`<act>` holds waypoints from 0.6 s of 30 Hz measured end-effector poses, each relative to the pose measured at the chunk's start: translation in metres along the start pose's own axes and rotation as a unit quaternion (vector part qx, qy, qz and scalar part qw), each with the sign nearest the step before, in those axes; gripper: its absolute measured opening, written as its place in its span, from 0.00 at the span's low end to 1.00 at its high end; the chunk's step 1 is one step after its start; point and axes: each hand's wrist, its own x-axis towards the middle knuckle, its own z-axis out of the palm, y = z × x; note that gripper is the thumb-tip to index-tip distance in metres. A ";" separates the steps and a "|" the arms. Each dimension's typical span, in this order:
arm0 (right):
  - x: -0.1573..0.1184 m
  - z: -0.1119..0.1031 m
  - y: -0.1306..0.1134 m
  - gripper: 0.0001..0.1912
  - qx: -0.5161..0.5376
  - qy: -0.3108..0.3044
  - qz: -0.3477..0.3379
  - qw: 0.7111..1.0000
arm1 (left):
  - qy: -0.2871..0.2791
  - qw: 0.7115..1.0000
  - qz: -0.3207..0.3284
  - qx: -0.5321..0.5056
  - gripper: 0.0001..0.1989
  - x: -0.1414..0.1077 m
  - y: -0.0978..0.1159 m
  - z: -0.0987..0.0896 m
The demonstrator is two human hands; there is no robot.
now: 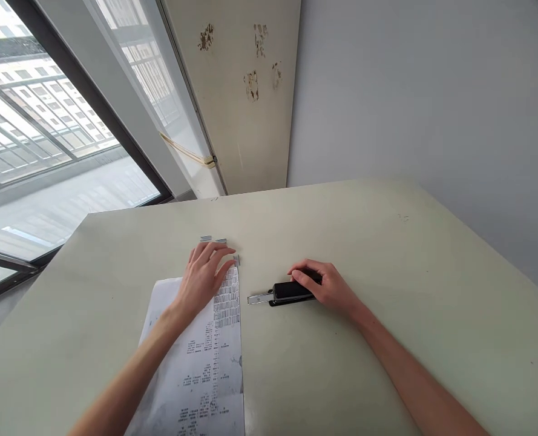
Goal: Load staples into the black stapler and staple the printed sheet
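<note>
My right hand is wrapped around the back of a black stapler lying on the table. A silver metal tray sticks out of the stapler's left end. My left hand hovers over the top of a printed sheet of paper, its thumb and index finger apart. Just past those fingertips is a small grey strip of staples. Two more such strips lie beyond the knuckles, partly hidden by the hand. Rows of dark dashes cover the sheet's upper right part.
The pale table spreads around both hands, its far edge near a stained cream panel. A grey wall stands on the right. On the left is a dark-framed window with railings outside.
</note>
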 end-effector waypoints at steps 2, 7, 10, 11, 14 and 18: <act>0.000 0.000 0.000 0.15 -0.002 0.002 0.003 1.000 | -0.013 1.000 -0.004 -0.001 0.14 0.001 -0.006 -0.002; 0.000 0.001 -0.001 0.16 0.000 0.002 0.007 1.000 | -0.083 0.996 0.030 -0.015 0.15 0.010 -0.017 -0.003; 0.000 0.000 0.000 0.16 0.001 0.001 0.004 1.000 | -0.111 0.992 0.043 -0.029 0.16 0.018 -0.017 -0.004; 0.000 0.000 0.000 0.16 0.000 0.000 0.003 1.000 | -0.115 0.992 0.041 -0.033 0.16 0.020 -0.017 -0.004; 0.000 0.000 -0.001 0.16 -0.002 0.001 0.002 1.000 | -0.123 0.991 0.027 -0.050 0.19 0.024 -0.018 -0.002; 0.000 0.001 -0.003 0.16 0.001 0.002 0.005 1.000 | -0.117 0.992 0.013 -0.056 0.20 0.023 -0.021 0.004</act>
